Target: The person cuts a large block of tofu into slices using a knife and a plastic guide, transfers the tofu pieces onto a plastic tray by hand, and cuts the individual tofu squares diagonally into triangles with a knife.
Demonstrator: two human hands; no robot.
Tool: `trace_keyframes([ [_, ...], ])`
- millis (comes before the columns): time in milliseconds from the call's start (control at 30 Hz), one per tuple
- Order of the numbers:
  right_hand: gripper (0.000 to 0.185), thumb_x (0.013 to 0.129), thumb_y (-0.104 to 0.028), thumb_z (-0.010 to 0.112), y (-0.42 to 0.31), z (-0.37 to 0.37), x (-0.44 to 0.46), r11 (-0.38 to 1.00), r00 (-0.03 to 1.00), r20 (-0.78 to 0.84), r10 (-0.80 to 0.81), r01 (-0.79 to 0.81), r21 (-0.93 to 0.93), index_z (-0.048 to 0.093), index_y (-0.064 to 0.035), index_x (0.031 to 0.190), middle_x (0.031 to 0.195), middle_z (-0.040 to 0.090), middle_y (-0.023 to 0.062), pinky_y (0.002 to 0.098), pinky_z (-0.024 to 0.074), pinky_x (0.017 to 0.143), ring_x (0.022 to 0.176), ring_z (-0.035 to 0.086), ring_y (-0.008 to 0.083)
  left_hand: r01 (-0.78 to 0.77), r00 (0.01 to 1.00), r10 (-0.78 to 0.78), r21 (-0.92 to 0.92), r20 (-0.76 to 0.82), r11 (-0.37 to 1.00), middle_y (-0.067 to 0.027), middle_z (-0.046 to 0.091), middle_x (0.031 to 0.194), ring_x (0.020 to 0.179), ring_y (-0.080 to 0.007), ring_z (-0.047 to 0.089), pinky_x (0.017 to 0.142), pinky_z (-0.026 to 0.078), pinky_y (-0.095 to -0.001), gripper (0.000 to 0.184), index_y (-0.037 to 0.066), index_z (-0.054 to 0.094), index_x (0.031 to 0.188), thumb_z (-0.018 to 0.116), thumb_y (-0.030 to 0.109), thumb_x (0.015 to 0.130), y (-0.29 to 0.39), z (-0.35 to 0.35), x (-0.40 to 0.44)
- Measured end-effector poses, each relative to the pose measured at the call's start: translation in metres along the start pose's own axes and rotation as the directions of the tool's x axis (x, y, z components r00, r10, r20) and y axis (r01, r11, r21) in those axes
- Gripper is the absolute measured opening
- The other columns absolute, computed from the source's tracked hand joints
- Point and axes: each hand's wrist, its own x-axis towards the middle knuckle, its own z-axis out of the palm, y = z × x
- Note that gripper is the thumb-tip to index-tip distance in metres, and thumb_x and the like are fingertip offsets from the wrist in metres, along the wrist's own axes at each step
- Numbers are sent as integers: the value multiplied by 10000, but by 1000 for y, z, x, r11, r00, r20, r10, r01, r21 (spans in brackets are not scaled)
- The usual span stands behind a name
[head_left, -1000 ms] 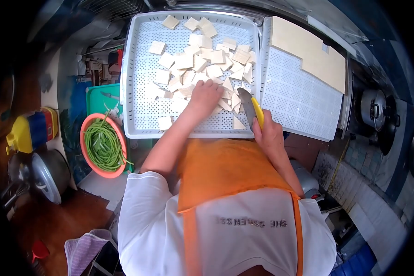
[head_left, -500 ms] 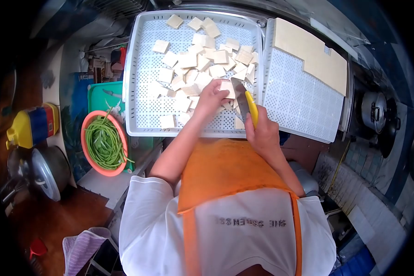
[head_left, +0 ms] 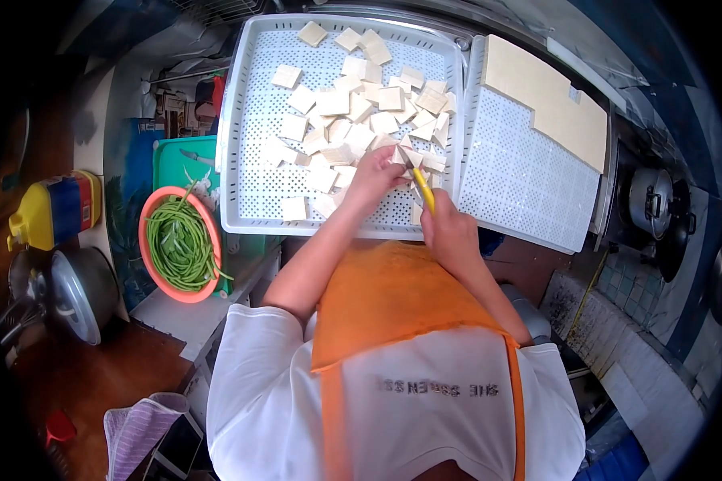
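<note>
My left hand (head_left: 375,178) is closed around a small pale square of what looks like tofu (head_left: 397,158), above the lower middle of the white perforated tray (head_left: 253,184). In my right hand (head_left: 451,228) is a knife with a yellow handle (head_left: 423,191). Its blade points up and away from me and lies against the held piece; how deep it goes in I cannot tell. Several more cut squares (head_left: 331,102) lie scattered and piled in the tray beyond my hands.
To the right, a second perforated tray (head_left: 513,184) bears a large pale slab (head_left: 529,76) with a stepped edge. On the left, an orange bowl (head_left: 154,271) of green beans stands by a green tray (head_left: 165,160) with a small knife. A lidded pot (head_left: 650,196) is at far right.
The knife has turned from lying flat beside the piece to pointing into or against it, its broad blade now edge-on. My right hand has shifted slightly left and down.
</note>
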Motion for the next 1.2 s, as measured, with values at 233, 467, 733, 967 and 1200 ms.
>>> trace_keyframes([
  [233,238,903,-119,634,15,-6,-4,992,993,54,104,-107,68,508,-22,1080,647,599,212,477,474,501,571,615,413,-318,811,580,891,79,323,-102,682,1032,965,-256,607,849,491,-379,335,55,655,1178,634,18,846,25,-27,-21],
  [467,240,885,-97,647,20,-14,-3,992,996,-49,79,-73,107,524,-9,1070,616,582,205,449,472,487,549,610,401,-199,708,623,940,334,-278,-72,580,1250,1217,-317,487,990,422,-419,284,44,636,956,695,-24,687,40,-82,-27],
  [733,244,878,-80,661,-1,-22,4,994,990,-133,-35,49,101,539,-14,1078,603,580,186,418,478,466,525,620,370,-214,971,227,143,-80,966,-83,690,1038,957,-177,676,811,551,-300,270,11,549,1105,616,-52,851,21,-28,-22],
  [967,252,852,-86,664,-9,-17,3,996,993,-90,-82,85,39,540,-26,1063,662,611,161,413,489,466,533,612,338,-19,998,17,-37,-62,999,-72,685,1118,983,-135,661,824,545,-260,365,-6,529,1287,539,-5,922,3,-11,-10],
  [1200,256,881,-80,647,-7,-13,1,996,995,-66,-69,72,46,521,-11,1092,638,587,175,413,470,454,500,592,355,0,998,-1,-5,-61,1000,-48,698,1093,977,-101,654,842,529,-243,337,12,577,1259,546,10,924,1,-2,-11],
])
